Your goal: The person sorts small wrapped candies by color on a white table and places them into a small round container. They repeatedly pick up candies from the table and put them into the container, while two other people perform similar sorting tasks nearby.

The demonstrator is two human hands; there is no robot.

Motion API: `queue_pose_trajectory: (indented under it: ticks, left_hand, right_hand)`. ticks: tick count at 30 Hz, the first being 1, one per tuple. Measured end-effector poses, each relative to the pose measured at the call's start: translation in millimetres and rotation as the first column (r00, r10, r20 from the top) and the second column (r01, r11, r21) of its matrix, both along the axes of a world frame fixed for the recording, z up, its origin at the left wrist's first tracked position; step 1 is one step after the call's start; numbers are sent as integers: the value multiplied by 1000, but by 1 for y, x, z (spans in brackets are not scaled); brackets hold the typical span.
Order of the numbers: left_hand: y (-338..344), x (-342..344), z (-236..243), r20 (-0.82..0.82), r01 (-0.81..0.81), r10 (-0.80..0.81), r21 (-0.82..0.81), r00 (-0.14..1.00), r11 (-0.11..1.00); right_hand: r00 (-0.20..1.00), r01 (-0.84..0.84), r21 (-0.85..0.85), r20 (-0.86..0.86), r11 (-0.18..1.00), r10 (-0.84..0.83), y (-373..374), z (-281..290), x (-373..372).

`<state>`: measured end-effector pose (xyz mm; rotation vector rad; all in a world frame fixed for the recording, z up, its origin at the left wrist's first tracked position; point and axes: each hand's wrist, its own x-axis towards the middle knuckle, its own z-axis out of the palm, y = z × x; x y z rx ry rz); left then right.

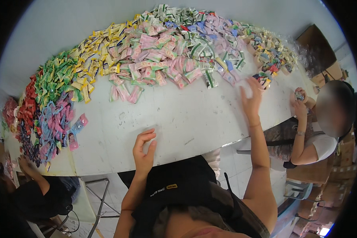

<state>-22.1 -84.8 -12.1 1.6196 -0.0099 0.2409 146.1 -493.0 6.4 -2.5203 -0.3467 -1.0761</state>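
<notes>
On the white table [174,127] lie heaps of small wrapped packets: pink ones [158,59] in the middle, yellow [99,47], green [55,75], red [27,107] and purple-blue [55,119] toward the left, white-and-green [202,49] and mixed beige ones [273,51] toward the right. My left hand [144,148] is open and holds nothing, fingers loosely curved above the bare near part of the table. My right hand [252,97] is open, fingers apart, reaching just below white-and-green and pink-purple packets, beside a small mixed pile [263,79].
At the right a co-worker [317,150] handles small packets near the table edge. At the lower left another person [39,190] has a hand at the packets. A cardboard box [313,43] with clear plastic stands at the back right; stacked cartons [343,170] and metal stool legs [101,202] show below.
</notes>
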Motion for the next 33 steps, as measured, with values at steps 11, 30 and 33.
queue_pose_trajectory:
  ticks: [11,30,33]
  left_hand:
    - [28,-43,4,42,-192,190,62,981,979]
    - [48,-71,-4,165,-427,424,-23,890,904]
    - [49,-75,-5,157,-390,386,-3,909,921]
  right_hand:
    - [964,-146,250,-182,957,195,89,-28,104]
    - [867,-261,5,-439,965,237,142,2,-30]
    - [685,-338,297,-573,893,450,171,5,-42]
